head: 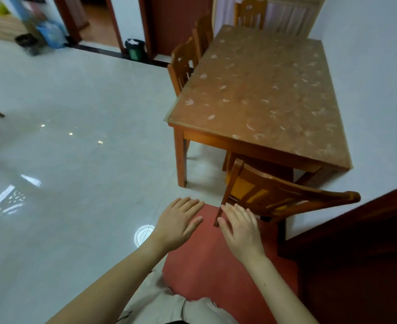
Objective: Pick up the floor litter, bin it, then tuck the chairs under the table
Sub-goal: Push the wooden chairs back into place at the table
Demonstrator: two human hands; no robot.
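At the near end of the worktop (263,90) stands the chair (263,197), seat partly under, its slatted back of varnished wood facing the person. Both the left hand (178,220) and the right hand (242,228) hover flat, fingers straight, holding nothing, the right just beside the back's corner post. Rigid and probably weighty, it should push best by the curved top rail (298,185), sliding over the glossy tile floor (76,160).

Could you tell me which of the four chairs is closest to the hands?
The near chair, at the table's short end beside the right hand. The two side chairs and the far chair stand much farther off.
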